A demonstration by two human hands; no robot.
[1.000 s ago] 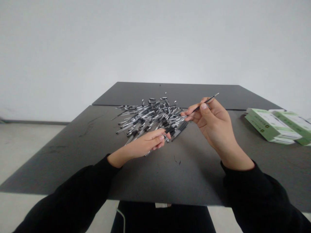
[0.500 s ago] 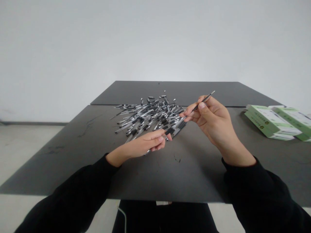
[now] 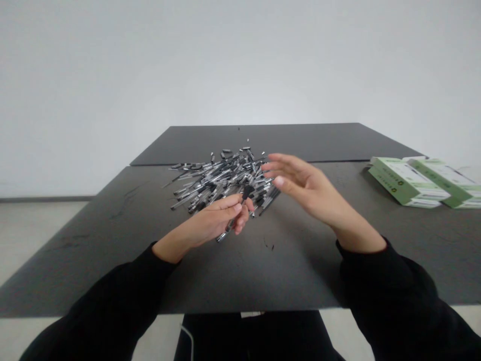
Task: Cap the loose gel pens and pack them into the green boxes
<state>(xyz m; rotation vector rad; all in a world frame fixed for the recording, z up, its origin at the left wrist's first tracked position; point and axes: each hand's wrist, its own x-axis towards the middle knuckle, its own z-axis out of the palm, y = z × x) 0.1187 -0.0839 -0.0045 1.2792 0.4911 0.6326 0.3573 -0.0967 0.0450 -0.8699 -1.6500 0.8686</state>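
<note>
Closest to the camera are my two black sleeves, left (image 3: 112,296) and right (image 3: 387,286), with dark trousers (image 3: 248,338) just showing under the front edge of the desk (image 3: 240,281). The left hand (image 3: 210,225) is palm-in with its grip closed around a black-and-silver pen (image 3: 235,220), which sticks out both sides of the fingers, tip end poking down past the hand and the dark end up near the fingertips. Can't tell for sure if there's a second pen tucked in there, but it looks like just the one.

The right hand (image 3: 310,190) is empty, grip wide open with the fingers spread, hanging in the air just off the right edge of the pile. The pile of pens (image 3: 221,180) is a messy heap of black-and-clear pens lying every which way in the middle of the desk, right behind the left hand. A few dark specks (image 3: 268,245) sit on the desk in front of it.

Off to the far right are two green-and-white boxes (image 3: 409,183), lying next to each other. Behind it all there's just a plain white wall (image 3: 240,65).
</note>
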